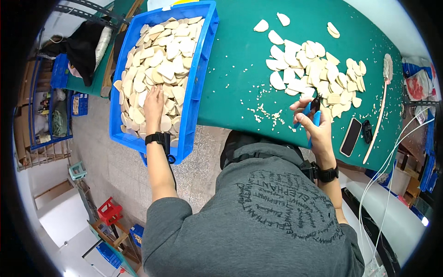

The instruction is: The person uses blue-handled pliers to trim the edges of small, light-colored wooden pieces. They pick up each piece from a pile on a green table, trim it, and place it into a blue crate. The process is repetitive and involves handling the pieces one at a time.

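Left hand [154, 104] on cream D-shaped pieces [166, 69] in blue crate [196, 92]; finger closure, we cannot tell. Right hand [321, 129] gripping blue-handled nippers [316, 118], fingers curled. We judge pieces light, stiff, possibly brittle; hold by flat faces.

Phone [351, 136] beside small black object [367, 132]; long-handled brush [387, 72] farther right; red stool [110, 211] lower left.

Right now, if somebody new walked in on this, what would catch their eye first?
Probably the big blue crate on the left, heaped with flat, pale pieces, with the left hand reaching in onto them. Next, the loose pile of similar pieces on the green table to the right, and at its near edge the right hand holding a blue-handled tool.
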### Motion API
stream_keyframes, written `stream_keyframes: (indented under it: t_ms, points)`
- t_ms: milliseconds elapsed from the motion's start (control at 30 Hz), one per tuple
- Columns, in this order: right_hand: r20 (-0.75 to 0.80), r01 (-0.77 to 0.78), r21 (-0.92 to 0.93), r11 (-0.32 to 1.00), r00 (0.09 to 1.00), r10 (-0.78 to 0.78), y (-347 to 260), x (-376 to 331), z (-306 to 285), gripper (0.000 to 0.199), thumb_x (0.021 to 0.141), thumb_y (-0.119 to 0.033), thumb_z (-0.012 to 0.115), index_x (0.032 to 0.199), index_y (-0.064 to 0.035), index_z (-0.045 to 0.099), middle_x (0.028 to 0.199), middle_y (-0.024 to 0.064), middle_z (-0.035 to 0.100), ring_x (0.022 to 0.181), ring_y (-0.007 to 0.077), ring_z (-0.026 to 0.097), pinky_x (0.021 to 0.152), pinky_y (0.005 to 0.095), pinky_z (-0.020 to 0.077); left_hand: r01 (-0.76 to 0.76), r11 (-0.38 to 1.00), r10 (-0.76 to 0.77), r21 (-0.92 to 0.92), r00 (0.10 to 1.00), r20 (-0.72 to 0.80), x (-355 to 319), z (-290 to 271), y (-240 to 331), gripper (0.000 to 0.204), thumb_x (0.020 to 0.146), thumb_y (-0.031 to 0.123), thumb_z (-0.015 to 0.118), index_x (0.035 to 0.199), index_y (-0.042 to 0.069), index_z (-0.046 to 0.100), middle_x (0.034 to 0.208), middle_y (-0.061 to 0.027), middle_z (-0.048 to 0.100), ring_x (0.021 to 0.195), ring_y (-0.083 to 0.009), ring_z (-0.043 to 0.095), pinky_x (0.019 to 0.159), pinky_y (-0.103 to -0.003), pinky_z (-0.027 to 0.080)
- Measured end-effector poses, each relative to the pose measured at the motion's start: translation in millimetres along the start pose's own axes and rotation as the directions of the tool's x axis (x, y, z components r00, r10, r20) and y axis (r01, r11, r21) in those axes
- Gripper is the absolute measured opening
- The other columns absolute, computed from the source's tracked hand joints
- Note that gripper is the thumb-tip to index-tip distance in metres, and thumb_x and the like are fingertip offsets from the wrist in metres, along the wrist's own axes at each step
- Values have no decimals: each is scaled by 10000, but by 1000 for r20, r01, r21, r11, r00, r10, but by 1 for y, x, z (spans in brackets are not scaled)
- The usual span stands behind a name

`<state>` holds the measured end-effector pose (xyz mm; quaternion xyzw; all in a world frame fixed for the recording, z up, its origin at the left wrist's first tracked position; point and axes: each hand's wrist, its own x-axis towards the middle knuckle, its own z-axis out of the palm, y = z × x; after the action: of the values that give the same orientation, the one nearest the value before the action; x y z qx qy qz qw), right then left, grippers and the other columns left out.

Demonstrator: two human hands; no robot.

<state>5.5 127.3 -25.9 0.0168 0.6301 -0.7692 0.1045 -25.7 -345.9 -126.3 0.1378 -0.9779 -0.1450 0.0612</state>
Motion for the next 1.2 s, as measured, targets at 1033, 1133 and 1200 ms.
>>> stream_keyframes:
  t_ms: [1033, 1133, 1200]
  points:
    - [-443, -169, -1, 986, 884, 151, 5, -66, -52, 292, 863, -118, 644, 1122, -2, 572, 919, 59, 623, 762, 91, 574, 687, 230, 479, -248, 853, 376, -459, 902, 212, 44, 209, 361, 427, 792, 376, 691, 992, 17, 580, 980, -192, 634, 914, -368, 596, 788, -440, 472]
    - [-391, -190, -52, 980, 907, 155, 2, -51, -63, 298, 859, -121, 654, 1116, 3, 569, 930, 56, 623, 800, 91, 582, 717, 231, 483, -51, 689, 454, -723, 808, 376, 37, 170, 355, 341, 864, 276, 614, 1064, 3, 569, 976, -161, 667, 897, -315, 635, 736, -400, 497]
    - [-336, -162, -100, 982, 934, 120, -3, -38, -67, 299, 858, -124, 658, 1109, 10, 567, 937, 54, 622, 833, 94, 588, 741, 231, 483, 315, 387, 547, -866, 678, 491, 18, 129, 355, 347, 896, 230, 559, 1171, 18, 549, 932, -133, 679, 879, -286, 649, 719, -391, 501]
